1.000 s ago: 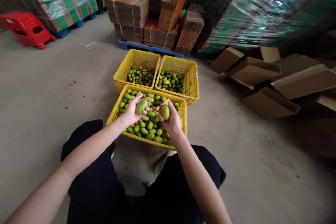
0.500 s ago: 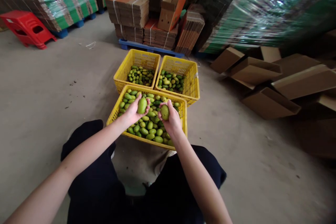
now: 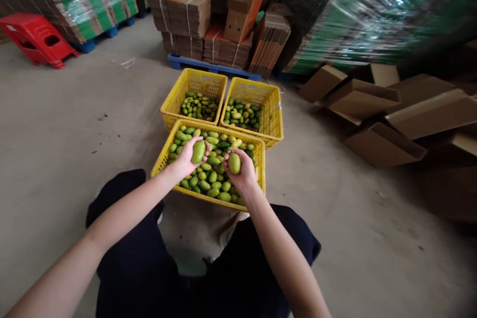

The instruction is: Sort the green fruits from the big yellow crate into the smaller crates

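Left hand [image 3: 189, 157] of yours curls round green mango [image 3: 198, 152]; right hand [image 3: 246, 173] cups yellower one [image 3: 234, 163]. Both fruits sit palm-side under your fingers, above loose mangoes [image 3: 212, 177] in front yellow crate [image 3: 262, 171]. Step looks like handling one per hand; next move seems to call for light, steady fingers. Beyond: rear left crate [image 3: 173, 102], rear right crate [image 3: 272, 114], both part-filled.

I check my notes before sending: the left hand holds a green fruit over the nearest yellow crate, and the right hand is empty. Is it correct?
The right hand is not empty: the head view shows it also holding a fruit. The rest stands.
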Motion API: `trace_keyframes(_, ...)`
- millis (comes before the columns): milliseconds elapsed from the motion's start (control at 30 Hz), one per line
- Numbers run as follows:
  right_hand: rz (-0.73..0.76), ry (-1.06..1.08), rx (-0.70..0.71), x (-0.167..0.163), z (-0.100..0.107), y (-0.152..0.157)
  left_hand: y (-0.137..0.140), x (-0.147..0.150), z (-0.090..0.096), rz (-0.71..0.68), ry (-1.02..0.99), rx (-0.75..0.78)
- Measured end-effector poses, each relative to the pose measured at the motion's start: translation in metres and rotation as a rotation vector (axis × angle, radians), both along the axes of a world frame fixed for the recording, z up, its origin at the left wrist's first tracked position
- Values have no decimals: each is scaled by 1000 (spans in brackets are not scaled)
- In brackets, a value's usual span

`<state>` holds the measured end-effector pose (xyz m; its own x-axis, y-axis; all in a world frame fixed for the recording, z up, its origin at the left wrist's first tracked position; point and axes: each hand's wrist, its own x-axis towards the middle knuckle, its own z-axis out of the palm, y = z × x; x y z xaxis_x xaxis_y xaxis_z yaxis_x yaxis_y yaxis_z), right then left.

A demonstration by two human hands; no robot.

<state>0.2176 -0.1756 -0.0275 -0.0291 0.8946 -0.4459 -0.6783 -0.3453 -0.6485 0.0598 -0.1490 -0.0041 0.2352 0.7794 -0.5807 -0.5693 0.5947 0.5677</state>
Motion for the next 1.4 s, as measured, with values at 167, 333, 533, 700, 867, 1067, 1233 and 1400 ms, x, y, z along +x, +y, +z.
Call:
trace_keyframes(167,1,-23,-144,-5,5,-2,-2,2,2,49,-23,-30)
trace_keyframes(333,-37,-65,-183,-15,4,-3,-1,7,-8,137,-11,-71)
trace_keyframes(533,-68,-41,-208,-19,1,0,-4,6,-22,51,-17,-73)
trace_keyframes(700,-167,-54,-173,-22,-2,-1,-4,7,-21,74,20,-88)
trace_keyframes(867,-127,-46,-146,-22,0,-1,-2,8,-19,80,-16,-118)
trace_keyframes(1067,-28,49,-144,-13,7,-4,-2,6,-11,47,-67,-97)
trace_keyframes(1233,-36,14,22,-10,8,-7,-5,3,0,20,-25,-15)
trace_keyframes(1400,29,-7,-15,-10,3,-6,-4,0,-7,-55,-1,-67)
